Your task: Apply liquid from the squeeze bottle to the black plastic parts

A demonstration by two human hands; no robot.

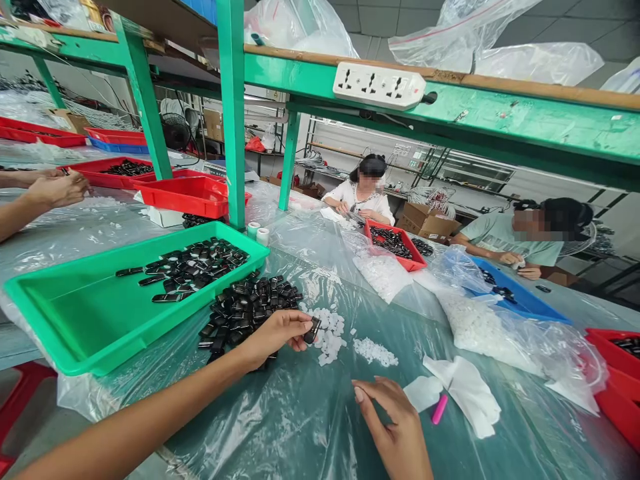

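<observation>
Table (300, 407), left hand (306, 328) (black piece (313, 331)), pile edge (293, 288)

Bright indoor light, glare on plastic sheeting (280, 407), stretched edges, pixelated faces

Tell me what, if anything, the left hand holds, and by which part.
The left hand holds a small black part by its left edge, between thumb and fingers.

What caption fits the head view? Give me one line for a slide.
Left hand holds a small black part beside scattered white pieces; right hand nearby.
</observation>
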